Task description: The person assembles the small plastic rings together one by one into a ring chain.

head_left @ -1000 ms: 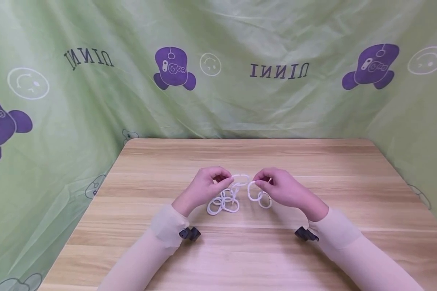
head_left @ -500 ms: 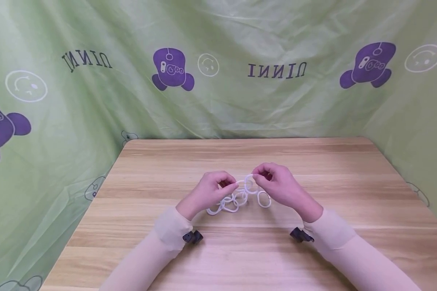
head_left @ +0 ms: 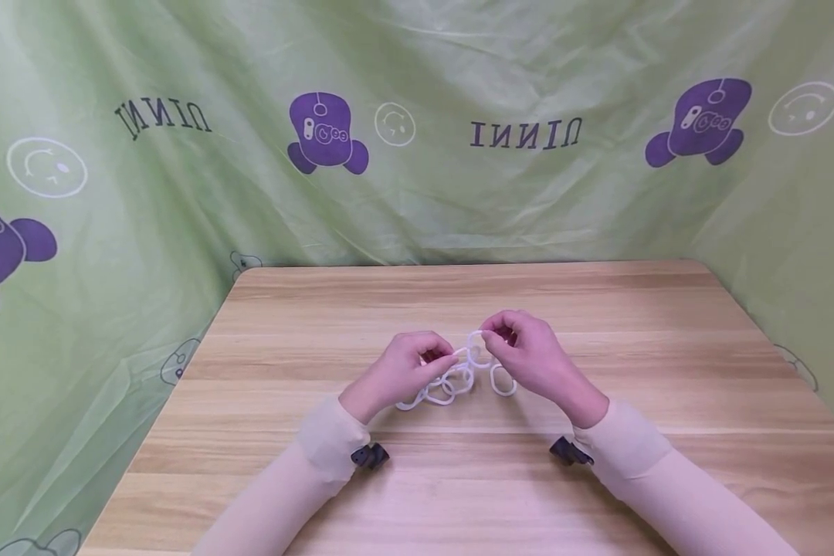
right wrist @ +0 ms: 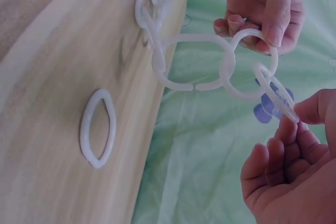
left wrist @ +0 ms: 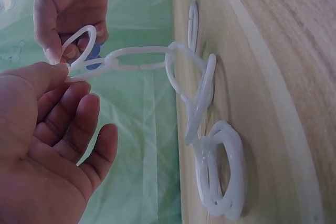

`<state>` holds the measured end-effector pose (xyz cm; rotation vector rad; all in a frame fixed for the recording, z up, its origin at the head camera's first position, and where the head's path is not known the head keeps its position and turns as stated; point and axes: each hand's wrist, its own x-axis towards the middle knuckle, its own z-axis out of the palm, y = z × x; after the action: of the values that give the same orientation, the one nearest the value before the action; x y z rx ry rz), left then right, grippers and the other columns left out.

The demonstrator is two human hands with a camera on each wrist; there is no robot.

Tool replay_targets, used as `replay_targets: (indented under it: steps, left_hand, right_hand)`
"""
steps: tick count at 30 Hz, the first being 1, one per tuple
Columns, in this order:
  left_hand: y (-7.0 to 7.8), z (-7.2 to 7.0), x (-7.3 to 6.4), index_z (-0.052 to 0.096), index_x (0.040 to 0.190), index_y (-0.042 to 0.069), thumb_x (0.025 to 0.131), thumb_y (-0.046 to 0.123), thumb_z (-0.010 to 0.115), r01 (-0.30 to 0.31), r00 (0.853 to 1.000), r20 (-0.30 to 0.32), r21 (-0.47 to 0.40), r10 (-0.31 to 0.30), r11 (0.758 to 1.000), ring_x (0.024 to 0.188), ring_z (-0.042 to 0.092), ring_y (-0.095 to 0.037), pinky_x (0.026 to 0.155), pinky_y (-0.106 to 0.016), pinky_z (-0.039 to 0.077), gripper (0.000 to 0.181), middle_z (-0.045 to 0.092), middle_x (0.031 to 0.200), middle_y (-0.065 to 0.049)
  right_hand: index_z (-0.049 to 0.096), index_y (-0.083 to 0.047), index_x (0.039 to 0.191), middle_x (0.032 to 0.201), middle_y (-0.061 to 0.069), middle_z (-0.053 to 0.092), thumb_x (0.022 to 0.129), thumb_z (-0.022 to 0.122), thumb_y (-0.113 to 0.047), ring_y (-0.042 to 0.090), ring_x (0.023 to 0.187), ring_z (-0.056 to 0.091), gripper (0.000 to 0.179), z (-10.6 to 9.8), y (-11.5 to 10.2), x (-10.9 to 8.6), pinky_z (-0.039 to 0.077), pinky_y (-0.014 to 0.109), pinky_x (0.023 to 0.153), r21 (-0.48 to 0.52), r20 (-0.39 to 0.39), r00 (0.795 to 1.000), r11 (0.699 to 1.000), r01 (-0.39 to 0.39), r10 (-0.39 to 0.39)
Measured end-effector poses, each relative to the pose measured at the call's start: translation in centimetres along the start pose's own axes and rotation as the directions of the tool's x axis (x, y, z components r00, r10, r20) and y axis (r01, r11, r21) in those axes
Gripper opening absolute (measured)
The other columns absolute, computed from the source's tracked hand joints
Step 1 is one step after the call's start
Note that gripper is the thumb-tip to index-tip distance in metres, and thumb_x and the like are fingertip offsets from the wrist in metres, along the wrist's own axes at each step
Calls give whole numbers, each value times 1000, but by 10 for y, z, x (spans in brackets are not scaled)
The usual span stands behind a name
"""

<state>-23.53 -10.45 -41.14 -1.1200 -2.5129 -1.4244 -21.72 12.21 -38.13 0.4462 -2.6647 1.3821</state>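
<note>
My left hand (head_left: 410, 367) pinches the end link of a white plastic chain (left wrist: 139, 51) between thumb and index finger. From that end link (right wrist: 249, 32) the chain runs down to the wooden table, where its other links (left wrist: 223, 171) lie bunched. My right hand (head_left: 528, 351) pinches a single white link (right wrist: 277, 95), held up close to the left fingers. In the right wrist view, this link crosses the lower side of the left hand's link, one overlapping the other. The link joined below the left hand's has a small gap in one side.
A loose white link (right wrist: 98, 128) lies on the table (head_left: 459, 479) below the right hand, apart from the chain. Beyond the table's back edge hangs a green curtain (head_left: 431, 208) with purple figures. A small black device (head_left: 370, 455) sits at each wrist.
The hands have drawn together, the left moving right and the right slightly left. The right hand's link has gone from apart from the chain's end to crossing it. The loose link stays on the table.
</note>
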Motion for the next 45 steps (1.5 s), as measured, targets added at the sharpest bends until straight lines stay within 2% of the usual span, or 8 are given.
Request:
replay_targets:
  steps: [8, 19, 25, 29, 34, 38, 42, 45]
  left_hand:
    - [3, 3, 0, 72, 92, 7, 92, 13, 69, -65, 997, 40, 1, 65, 998, 74, 61, -6, 69, -24, 52, 6, 68, 82, 4]
    - [-2, 2, 0, 73, 88, 9, 92, 15, 71, 2, 999, -37, -1, -2, 1000, 71, 63, -11, 66, -33, 55, 8, 69, 79, 4]
    - [0, 1, 1, 73, 88, 8, 91, 16, 72, 8, 998, -61, -24, -10, 1000, 69, 63, -12, 63, -29, 54, 8, 68, 77, 5]
    - [1, -2, 1, 73, 90, 7, 91, 13, 71, 31, 996, -88, -32, -34, 999, 69, 62, -9, 63, -27, 53, 6, 67, 76, 5]
    - [4, -7, 0, 72, 91, 6, 92, 12, 70, 69, 990, -117, -49, -75, 996, 71, 61, -9, 64, -29, 54, 6, 67, 78, 3]
    - [3, -8, 1, 72, 91, 6, 92, 12, 69, 85, 986, -136, -57, -92, 995, 71, 61, -10, 65, -30, 53, 6, 67, 78, 3]
    - [1, -8, 1, 72, 91, 7, 92, 11, 69, 87, 983, -153, -69, -97, 994, 72, 60, -10, 65, -28, 53, 5, 67, 78, 4]
    - [0, -9, 2, 72, 90, 8, 92, 11, 70, 78, 983, -160, -67, -88, 995, 72, 61, -10, 66, -27, 53, 5, 67, 78, 4]
  right_hand:
    - [69, -9, 100, 86, 2, 61, 95, 62, -16, 20, 77, 54, 11, 5, 0, -1, 47, 33, 68, 14, -17, 1000, 1000, 0, 1]
    - [67, -7, 103, 85, 5, 61, 97, 61, -19, 22, 76, 54, 15, 8, -5, -1, 46, 29, 63, 155, -38, 998, 987, -33, 39]
    - [66, -6, 103, 88, 6, 62, 97, 63, -19, 23, 79, 55, 15, 10, -7, -1, 47, 29, 65, 218, -43, 999, 976, -14, 23]
    - [65, -6, 103, 90, 6, 62, 97, 64, -19, 23, 82, 57, 15, 10, -6, -1, 48, 29, 69, 219, -31, 999, 976, -14, 21]
    - [65, -6, 102, 91, 8, 64, 96, 64, -19, 22, 82, 58, 14, 9, 1, -1, 49, 31, 71, 201, 17, 1000, 979, -25, 22]
    - [66, -9, 99, 87, 5, 63, 95, 66, -16, 22, 78, 57, 9, 7, 10, -2, 49, 31, 69, 162, 71, 997, 986, -32, 20]
    - [66, -8, 97, 83, 1, 63, 93, 67, -15, 19, 75, 56, 8, 4, 23, -3, 48, 31, 67, 14, 135, 989, 998, -57, 55]
    - [66, -6, 97, 83, 1, 62, 91, 67, -16, 16, 76, 56, 11, 0, 34, -3, 48, 32, 69, -126, 205, 973, 989, -77, 102]
